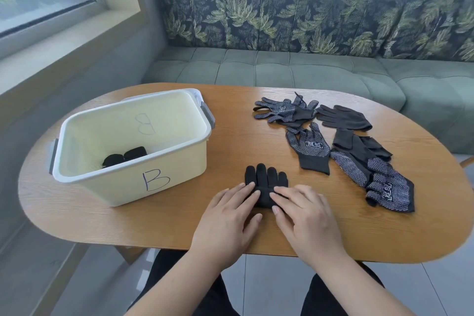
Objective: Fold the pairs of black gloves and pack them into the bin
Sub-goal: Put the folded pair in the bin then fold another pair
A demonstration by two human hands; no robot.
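The person sat at the near edge of the wooden counter (pixel 166 228), both forearms reaching in over it. The left hand (pixel 225 215) and right hand (pixel 305 215) lay flat side by side, fingers straight and slightly spread, their fingertips pressing on the cuff end of a pair of black gloves (pixel 265 177). That pair lay close to the middle of the near edge, with its fingers pointing towards the far edge. Neither hand was curled around anything.

Towards the left end of the counter stood a cream plastic bin (pixel 115 187) with grey handles and a letter B drawn on its near wall. A folded black bundle (pixel 125 156) rested on its floor, against the near wall.

Loose gloves lay spread over the right half of the counter. A dotted glove (pixel 282 110) and a plain black glove (pixel 343 118) lay nearest the far edge, touching each other. Another dotted glove (pixel 311 149) lay palm up just nearer than those. To its right, a heap of overlapping gloves (pixel 372 174) ran down towards the right end.

Beyond the far edge stood a green sofa (pixel 282 67) with leaf-patterned back cushions.
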